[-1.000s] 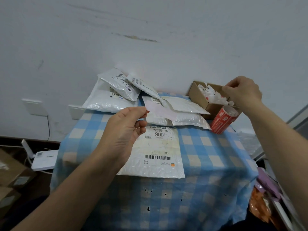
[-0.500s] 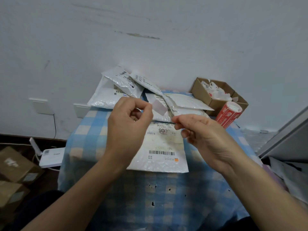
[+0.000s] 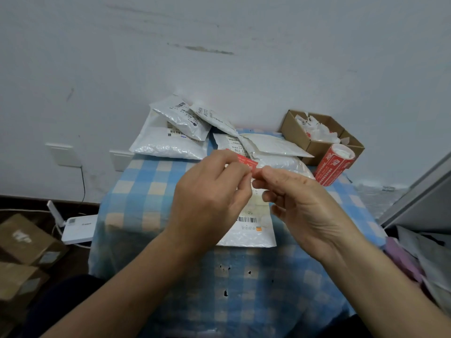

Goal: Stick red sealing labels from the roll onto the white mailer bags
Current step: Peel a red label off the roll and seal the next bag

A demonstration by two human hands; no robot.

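Head view: left hand [image 3: 210, 191] and right hand [image 3: 300, 198] both pinch the red label [image 3: 245, 163], likely flimsy and sticky; hold its edges.

bench [image 3: 151, 196]: draped in blue-and-cream checked cloth, small holes on its 6 o'clock front drop | centre: one white mailer bag [image 3: 246, 231] flat, barcode side up | 11–12 o'clock: heap of white mailer bags [image 3: 168, 145], overlapping | 1 o'clock: open cardboard box [image 3: 292, 129] with white scraps | 2 o'clock: red label roll [image 3: 330, 168] tilted, touching box
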